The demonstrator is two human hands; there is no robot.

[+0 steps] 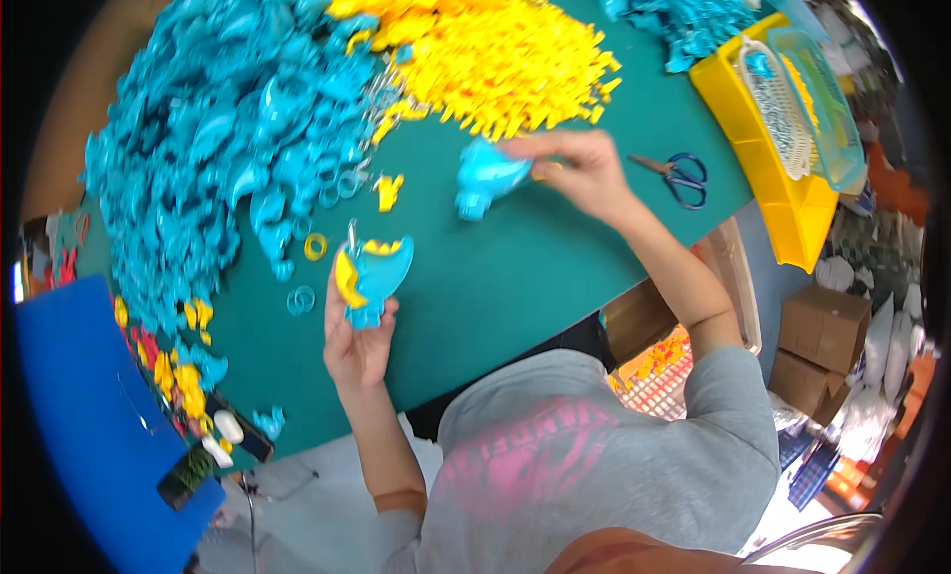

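**Inspector:** Start at the fingers. What do I have?

**Operator:** My left hand [357,346] is closed around the lower stem of a blue shell half with yellow inserts [369,274], held upright just above the near edge of the green table [515,277]. My right hand [584,168] is pinched on a second blue shell half [485,178], farther off and to the right, low over the table. A small yellow bit appears tucked under those fingers; I cannot tell whether it is a separate part.

**Inspector:** Risks?

**Operator:** In my judgement, the yellow inserts look only seated, not locked; tilting the left piece could shed them. The metal pin standing at its top could slip out too. Loose blue rings [302,299] and a yellow ring [315,246] lie just left of that hand, and a brush of the wrist would scatter them. The scissors [684,176] sit near my right forearm, blades toward it.

**Inspector:** What is obscured?

**Operator:** The right-hand piece is motion-blurred. The blue heap [218,128] and yellow heap [505,59] are too tangled to separate. The yellow bin [773,198] at far right bends into the rim, contents unclear.
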